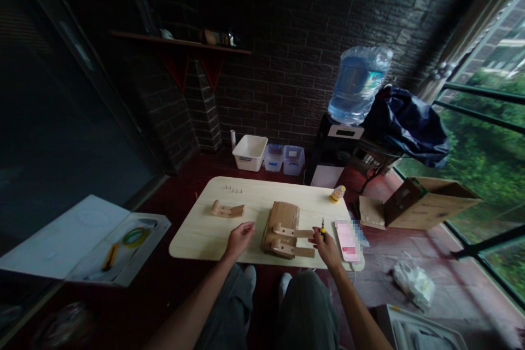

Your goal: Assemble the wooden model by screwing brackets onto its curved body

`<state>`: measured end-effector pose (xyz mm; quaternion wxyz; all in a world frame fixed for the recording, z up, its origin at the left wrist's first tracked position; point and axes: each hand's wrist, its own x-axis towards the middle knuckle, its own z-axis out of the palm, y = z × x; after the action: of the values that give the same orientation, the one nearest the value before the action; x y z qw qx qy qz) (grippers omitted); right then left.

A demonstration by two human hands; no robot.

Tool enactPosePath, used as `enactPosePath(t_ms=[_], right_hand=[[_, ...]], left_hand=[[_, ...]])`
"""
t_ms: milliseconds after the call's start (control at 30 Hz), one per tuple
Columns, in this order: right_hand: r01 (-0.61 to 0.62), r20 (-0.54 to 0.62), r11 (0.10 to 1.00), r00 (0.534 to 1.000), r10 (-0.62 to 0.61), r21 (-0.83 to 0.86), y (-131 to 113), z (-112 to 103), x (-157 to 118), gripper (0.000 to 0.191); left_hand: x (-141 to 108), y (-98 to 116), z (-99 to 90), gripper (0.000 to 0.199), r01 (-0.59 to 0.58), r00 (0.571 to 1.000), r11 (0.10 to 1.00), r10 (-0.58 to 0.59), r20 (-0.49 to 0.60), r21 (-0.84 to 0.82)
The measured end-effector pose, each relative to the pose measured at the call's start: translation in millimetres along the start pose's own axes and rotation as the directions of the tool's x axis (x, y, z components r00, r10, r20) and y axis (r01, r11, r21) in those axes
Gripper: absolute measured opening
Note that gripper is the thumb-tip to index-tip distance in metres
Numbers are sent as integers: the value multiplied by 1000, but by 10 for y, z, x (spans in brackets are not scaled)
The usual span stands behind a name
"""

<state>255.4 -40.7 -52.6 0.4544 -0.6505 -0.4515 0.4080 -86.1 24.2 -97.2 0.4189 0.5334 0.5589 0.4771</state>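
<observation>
My right hand grips a small screwdriver with a yellow and black handle, its tip pointing up. My left hand is over the table just left of the wooden piece, thumb and fingertips pinched together; anything between them is too small to make out. Between my hands lies a curved brown wooden piece. Two light wooden brackets with holes, an upper bracket and a lower bracket, rest on it and jut out to the right. A similar wooden bracket lies apart at the left, below several small screws.
The pale table carries a yellow-capped container and a pink-screened device at its right. An open case with tools stands to the left. Plastic bins, a water dispenser and a cardboard box surround it.
</observation>
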Motion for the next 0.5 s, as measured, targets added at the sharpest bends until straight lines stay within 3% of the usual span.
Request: enactPosePath(t_ms=[133, 267, 400, 500], right_hand=[[19, -30, 1000, 999, -19, -10, -41, -57, -7, 72], [118, -146, 983, 980, -139, -143, -190, -124, -9, 64], [174, -173, 969, 964, -204, -174, -552, -96, -64, 63], [189, -107, 980, 975, -196, -68, -872, 40, -145, 61]], left_hand=[[8, 348, 148, 48, 21, 999, 999, -20, 31, -34], [47, 848, 293, 44, -39, 994, 998, 43, 97, -41], [76, 1262, 503, 35, -125, 965, 988, 141, 220, -88], [53, 1450, 734, 33, -136, 946, 984, 165, 281, -119]])
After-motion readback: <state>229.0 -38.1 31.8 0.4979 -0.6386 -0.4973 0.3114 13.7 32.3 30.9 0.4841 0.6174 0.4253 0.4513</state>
